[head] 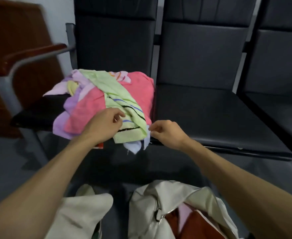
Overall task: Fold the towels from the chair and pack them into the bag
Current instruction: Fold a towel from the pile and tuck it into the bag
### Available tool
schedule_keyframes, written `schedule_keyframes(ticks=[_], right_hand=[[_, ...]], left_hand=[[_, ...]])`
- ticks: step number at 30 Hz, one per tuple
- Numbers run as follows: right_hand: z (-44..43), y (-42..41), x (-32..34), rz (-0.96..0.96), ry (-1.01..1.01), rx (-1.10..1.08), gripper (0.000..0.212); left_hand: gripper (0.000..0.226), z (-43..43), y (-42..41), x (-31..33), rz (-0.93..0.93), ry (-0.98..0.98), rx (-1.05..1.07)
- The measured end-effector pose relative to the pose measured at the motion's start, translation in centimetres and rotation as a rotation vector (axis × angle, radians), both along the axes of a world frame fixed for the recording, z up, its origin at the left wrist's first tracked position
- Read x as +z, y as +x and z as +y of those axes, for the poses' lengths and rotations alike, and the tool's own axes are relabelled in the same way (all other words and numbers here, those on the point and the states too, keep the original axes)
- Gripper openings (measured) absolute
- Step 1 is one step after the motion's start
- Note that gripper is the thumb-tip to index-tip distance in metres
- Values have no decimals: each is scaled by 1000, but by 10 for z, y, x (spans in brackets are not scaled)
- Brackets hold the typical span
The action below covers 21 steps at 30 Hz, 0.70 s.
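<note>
A heap of towels lies on the left black seat (35, 111): a light green striped towel (117, 94) on top, a pink towel (90, 111), a purple towel (60, 123) and a pale blue towel (133, 146) hanging over the front edge. My left hand (105, 125) rests on the green towel's near end with the fingers curled on it. My right hand (165, 131) pinches a corner of the pale blue towel at the green towel's right edge. An open cream bag (152, 200) sits low in view, with orange and pink cloth (184, 216) inside.
Two more black seats (207, 114) stand to the right with nothing on them. A brown-topped metal armrest (29, 54) borders the left seat, beside a brown chair back (12, 31). A second cream cloth bag (85, 209) lies at the bottom left on grey floor.
</note>
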State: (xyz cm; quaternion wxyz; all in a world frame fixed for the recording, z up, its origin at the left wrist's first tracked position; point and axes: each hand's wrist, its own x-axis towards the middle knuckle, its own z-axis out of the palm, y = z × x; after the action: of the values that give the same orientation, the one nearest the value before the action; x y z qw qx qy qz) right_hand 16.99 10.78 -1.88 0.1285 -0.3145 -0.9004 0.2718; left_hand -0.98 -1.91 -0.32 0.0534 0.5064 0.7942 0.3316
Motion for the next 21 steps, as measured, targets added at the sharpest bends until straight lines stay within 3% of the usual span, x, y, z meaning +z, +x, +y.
schedule_keyframes(ticks=[6, 11, 15, 21], right_hand=[[5, -69, -8, 219, -19, -160, 58], [7, -82, -16, 264, -8, -158, 21], [17, -69, -1, 318, -32, -213, 17], [39, -6, 41, 557, -203, -293, 13]], left_hand=[[25, -13, -11, 5, -35, 67, 142], [26, -10, -11, 12, -52, 128, 208], [27, -2, -1, 16, -115, 147, 219], [28, 26, 26, 15, -232, 182, 172]])
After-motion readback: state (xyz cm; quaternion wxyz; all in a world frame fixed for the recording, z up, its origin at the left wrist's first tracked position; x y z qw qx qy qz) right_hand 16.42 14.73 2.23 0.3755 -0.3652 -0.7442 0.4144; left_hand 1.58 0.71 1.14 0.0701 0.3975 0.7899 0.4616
